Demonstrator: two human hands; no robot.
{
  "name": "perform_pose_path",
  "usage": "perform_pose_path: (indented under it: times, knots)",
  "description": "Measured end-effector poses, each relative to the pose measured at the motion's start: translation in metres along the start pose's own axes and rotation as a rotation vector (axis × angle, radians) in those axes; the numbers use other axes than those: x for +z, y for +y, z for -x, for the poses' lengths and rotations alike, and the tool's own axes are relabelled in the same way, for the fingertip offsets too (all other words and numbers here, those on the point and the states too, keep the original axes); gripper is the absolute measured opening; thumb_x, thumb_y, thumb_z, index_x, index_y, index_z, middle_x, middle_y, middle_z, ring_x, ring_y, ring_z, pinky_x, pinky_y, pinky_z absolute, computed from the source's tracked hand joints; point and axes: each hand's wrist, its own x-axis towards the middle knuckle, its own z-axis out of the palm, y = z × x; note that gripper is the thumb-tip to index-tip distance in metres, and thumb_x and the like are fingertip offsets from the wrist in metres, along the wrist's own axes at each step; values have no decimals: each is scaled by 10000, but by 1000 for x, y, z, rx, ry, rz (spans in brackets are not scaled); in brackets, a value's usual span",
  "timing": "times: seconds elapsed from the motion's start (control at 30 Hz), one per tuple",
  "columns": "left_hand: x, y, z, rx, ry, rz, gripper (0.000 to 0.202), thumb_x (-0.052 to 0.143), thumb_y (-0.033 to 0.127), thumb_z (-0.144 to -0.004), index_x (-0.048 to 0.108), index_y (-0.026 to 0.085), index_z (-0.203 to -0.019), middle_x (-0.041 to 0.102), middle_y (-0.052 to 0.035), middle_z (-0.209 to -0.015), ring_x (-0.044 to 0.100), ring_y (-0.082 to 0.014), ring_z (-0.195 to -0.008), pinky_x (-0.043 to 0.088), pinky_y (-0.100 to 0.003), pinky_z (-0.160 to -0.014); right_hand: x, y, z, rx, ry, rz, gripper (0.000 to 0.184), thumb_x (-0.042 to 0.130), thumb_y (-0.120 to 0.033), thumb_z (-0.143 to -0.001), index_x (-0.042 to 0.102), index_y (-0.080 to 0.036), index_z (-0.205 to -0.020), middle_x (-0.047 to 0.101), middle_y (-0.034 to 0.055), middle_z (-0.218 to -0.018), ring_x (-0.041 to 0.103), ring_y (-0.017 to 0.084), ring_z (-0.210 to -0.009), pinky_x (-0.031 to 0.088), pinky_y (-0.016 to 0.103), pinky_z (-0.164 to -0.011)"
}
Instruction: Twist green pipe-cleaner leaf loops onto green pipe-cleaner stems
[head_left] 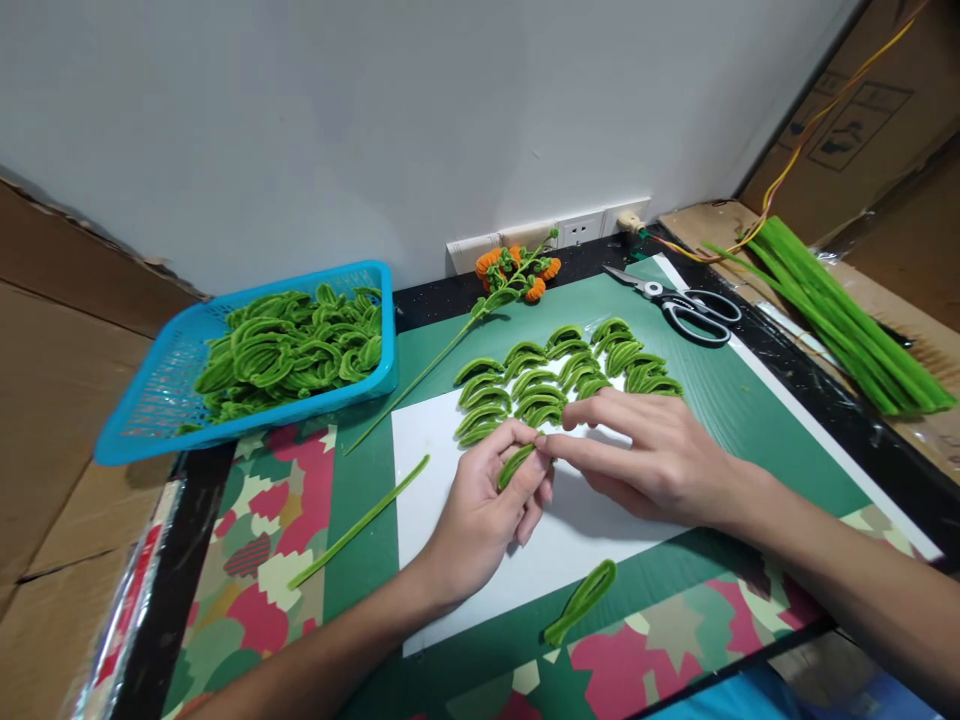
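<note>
My left hand [491, 505] is closed around a small green pipe-cleaner leaf [516, 466], pinched between thumb and fingers above the white sheet [427, 510]. Against the leaf's upper end, the fingertips of my right hand [645, 455] press close to the left fingertips; its thumb is mostly hidden. Just beyond both hands, curved green leaves [540, 395] lie in rows on the sheet. On the near side, a loose looped pipe cleaner [581, 602] rests on the green mat [517, 620]. A single straight pipe cleaner [360, 520] lies to the left, partly over the sheet.
A blue plastic basket [150, 400] heaped with green pipe-cleaner leaves [292, 345] stands at the left. Behind the rows lies an orange-flowered stem [480, 310]. Scissors [679, 300] sit at the back right, near a bundle of green pipe cleaners [832, 315]. A wall with sockets [577, 230] borders the back.
</note>
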Motion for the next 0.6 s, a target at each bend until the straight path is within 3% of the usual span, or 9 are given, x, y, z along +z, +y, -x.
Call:
perform_pose_path:
  times: [0.17, 0.43, 0.6]
  knots:
    - [-2, 1, 1, -3, -38, -3, 219, 635, 389, -1114, 595, 204, -1003, 635, 60, -751, 457, -11, -432, 330, -135, -417, 3, -4, -1, -46, 34, 54, 244, 599, -138, -1039, 689, -134, -1265, 769, 47, -878, 611, 179, -692, 465, 319, -579]
    - [-4, 0, 3, -17, -50, 50, 212, 661, 415, -1097, 608, 213, -1063, 631, 67, -729, 420, -19, -430, 309, -138, -411, 8, -10, -2, -38, 116, 38, 156, 631, -164, -1055, 716, -74, -1148, 709, 18, -754, 560, 154, -613, 406, 320, -533]
    - [-5, 2, 1, -32, -59, 52, 226, 659, 421, -1095, 617, 207, -1034, 576, 77, -666, 387, -32, -435, 301, -147, -416, 4, -2, 1, -89, 61, 30, 222, 619, -143, -1067, 696, -62, -1259, 716, 20, -792, 572, 154, -654, 410, 311, -562]
